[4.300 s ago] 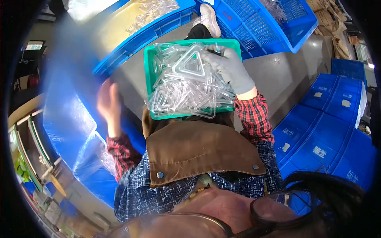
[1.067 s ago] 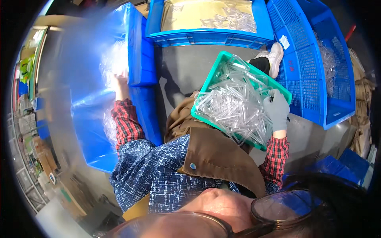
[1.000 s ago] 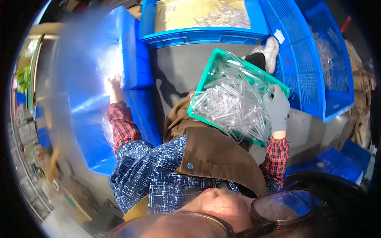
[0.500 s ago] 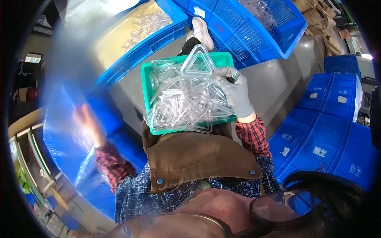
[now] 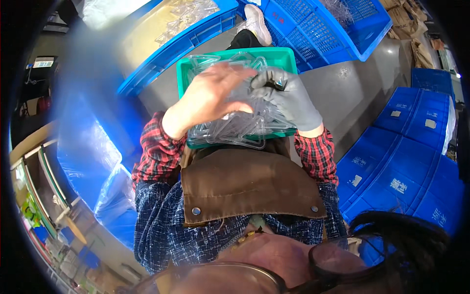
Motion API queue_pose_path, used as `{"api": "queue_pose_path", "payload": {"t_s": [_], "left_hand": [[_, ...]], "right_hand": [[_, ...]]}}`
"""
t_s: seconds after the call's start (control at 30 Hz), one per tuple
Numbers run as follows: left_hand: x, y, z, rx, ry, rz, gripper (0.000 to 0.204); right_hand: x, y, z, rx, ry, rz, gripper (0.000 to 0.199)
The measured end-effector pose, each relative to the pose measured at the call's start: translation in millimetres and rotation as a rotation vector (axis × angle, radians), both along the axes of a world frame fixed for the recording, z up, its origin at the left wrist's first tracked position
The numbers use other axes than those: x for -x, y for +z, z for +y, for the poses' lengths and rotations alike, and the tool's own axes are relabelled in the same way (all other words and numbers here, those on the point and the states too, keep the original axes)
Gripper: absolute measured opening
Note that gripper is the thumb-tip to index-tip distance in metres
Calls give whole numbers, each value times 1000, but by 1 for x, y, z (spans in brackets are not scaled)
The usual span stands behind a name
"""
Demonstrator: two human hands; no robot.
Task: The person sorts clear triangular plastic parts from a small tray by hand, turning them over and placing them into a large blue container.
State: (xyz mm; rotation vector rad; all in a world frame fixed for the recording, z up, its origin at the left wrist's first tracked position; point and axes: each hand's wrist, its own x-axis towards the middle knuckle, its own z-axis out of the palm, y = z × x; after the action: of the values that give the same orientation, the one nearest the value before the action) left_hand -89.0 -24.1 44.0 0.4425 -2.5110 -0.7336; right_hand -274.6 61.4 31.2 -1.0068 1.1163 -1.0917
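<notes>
Grey floor (image 5: 325,93) under it all, and straight across to the right for the big stuff: blue boxes (image 5: 401,152), packed side by side, pale patches (image 5: 430,123) on top. Over to the left now, a blue bin (image 5: 81,161) draped in clear film (image 5: 110,193), gleaming in places, partly lost in blur. Up at top right, a blue crate (image 5: 313,41) with mesh walls, clear pieces (image 5: 339,12) inside. Just beside it, top centre, a blue tub (image 5: 196,40) with pale yellow lining (image 5: 139,39), more clear pieces strewn over that.

Down to the near side: brown apron (image 5: 254,183), broad and flat, and just past its far edge, the green tray (image 5: 280,58), well filled. Red check sleeves (image 5: 316,152) in from both sides. One pale shoe (image 5: 258,24) beyond the tray, close to the crate.

And now, right over the tray, left hand (image 5: 208,93)! Bare, fingers stretched, thumb well apart, tips blurred; a released hand, nothing clearly grasped. Opposite, right hand (image 5: 289,100), grey-gloved, fingers curled toward the thumb, near the left fingertips. Touching? Cannot tell. Grasping a piece, or merely bent? Cannot tell either.

Smaller again, the triangles (image 5: 245,132): clear, hollow, heaped in the green tray beneath both hands, tangled at every angle. Tiniest of all, a dark spot (image 5: 280,84) at the gloved fingers, too small to name.
</notes>
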Motion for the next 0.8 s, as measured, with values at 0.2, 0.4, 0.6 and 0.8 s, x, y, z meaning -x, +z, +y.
{"api": "queue_pose_path", "payload": {"t_s": [0.2,0.4,0.6,0.8], "left_hand": [[-6,-41,26,-1128,458,365,30],[-10,-56,41,-1461,589,657,30],[-4,-56,48,-1459,658,610,31],[-2,-54,50,-1432,693,623,31]], "right_hand": [[-18,-3,1,199,-180,23,17],[-32,-20,18,607,-197,594,21],[-36,-35,19,596,-227,640,18],[-35,-35,20,637,-214,652,18]]}}
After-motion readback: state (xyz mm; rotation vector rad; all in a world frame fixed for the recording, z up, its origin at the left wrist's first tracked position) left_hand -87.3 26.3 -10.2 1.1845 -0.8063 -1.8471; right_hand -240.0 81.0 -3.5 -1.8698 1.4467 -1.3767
